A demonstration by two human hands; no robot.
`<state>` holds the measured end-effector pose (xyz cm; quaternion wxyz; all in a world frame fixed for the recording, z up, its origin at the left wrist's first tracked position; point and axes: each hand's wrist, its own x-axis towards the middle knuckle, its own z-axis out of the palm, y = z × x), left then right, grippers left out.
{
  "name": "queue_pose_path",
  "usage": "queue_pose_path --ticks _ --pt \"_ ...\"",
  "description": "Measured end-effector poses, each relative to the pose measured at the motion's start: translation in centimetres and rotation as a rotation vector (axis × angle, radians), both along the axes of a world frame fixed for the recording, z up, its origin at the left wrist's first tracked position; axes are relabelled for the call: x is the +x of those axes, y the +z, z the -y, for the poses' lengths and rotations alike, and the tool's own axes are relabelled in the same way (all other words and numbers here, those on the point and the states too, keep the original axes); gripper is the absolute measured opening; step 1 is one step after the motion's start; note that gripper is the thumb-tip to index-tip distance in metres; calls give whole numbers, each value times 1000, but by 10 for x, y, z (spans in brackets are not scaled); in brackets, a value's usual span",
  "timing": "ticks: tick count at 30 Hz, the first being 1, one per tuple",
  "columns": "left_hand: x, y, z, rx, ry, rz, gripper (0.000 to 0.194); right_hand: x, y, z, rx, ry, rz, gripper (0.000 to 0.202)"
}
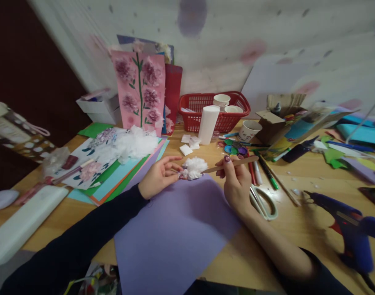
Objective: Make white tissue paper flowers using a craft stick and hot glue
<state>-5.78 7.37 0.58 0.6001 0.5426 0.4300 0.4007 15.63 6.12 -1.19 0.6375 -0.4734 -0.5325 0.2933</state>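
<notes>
A ruffled white tissue-paper flower (pixel 195 167) is just above the top of the purple paper sheet (pixel 169 233). My left hand (pixel 161 176) pinches its left edge between thumb and fingers. In my right hand (pixel 236 182) is a flat wooden stick (pixel 245 161), gripped between thumb and fingers. Its far tip reaches the flower's right side; whether it presses into the tissue I cannot tell. Behind the flower lie small folded white tissue squares (pixel 187 148) beside an upright white roll (pixel 208 125).
Scissors (pixel 264 203) lie beside my right wrist, with a blue glue gun (pixel 344 221) farther right. Pens and a paint palette (pixel 233 147) sit behind my right hand. At left are white tissue (pixel 132 143) on coloured papers and a long white device (pixel 27 223). A red basket (pixel 190 112) stands behind.
</notes>
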Motion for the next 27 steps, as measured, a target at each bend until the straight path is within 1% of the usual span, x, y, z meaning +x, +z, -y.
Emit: queue_pose_path --ticks 3,5,9,12,14,19,23,27 --pt "0 7 -2 74 44 -49 53 4 -2 -4 -23 -52 140 35" --pt "2 12 -5 138 66 -94 51 3 -3 -6 -37 -62 193 35" --pt "15 15 -11 289 47 -210 47 1 -3 -6 -16 -71 242 34" --pt "28 12 -16 464 87 -399 48 1 -1 -5 -16 -125 219 35" --pt "36 7 -20 544 115 -498 51 1 -1 -4 -17 -152 204 35" --pt "43 -4 -27 623 113 -610 56 2 -3 -4 3 -157 274 32" --pt "43 -3 -26 678 109 -714 58 1 -4 -5 55 -143 361 29" --pt "43 -1 -25 738 151 -770 59 0 -2 -4 66 -122 401 28"
